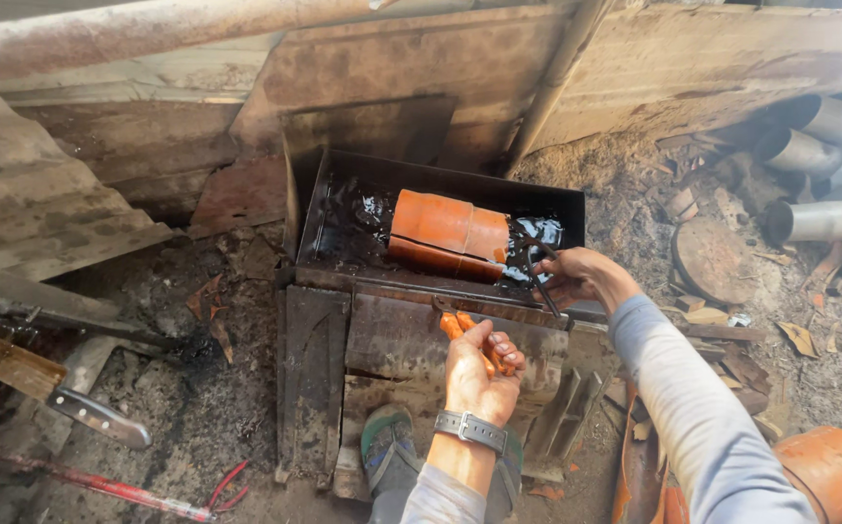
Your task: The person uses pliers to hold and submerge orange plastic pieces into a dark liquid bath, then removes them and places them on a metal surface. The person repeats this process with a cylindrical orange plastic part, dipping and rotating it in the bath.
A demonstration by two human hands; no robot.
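Orange clay pipe section [448, 236] is lying on its side in the black rectangular metal trough [343, 209], resting in a shallow pool of glossy black liquid [367, 212] that looks like tar or used oil. Right hand [581, 277] is reaching over the trough's near right corner, fingers curled tight around dark metal tongs [540, 277] whose tips are sitting just beside the pipe's right end; whether they are actually biting the rim is hard to tell from this angle. Left hand [479, 369] is hovering over the trough's front wall, fingers closed around orange-handled pliers [460, 325], jaws pointing toward the pipe but apart from it. Risks, as judged: the coated clay is likely slick, so a one-sided grip at the end could let it roll or drop back, splashing black liquid onto the grey sleeve or the sandalled foot [389, 456] directly below. A hard pinch could also chip the brittle rim.
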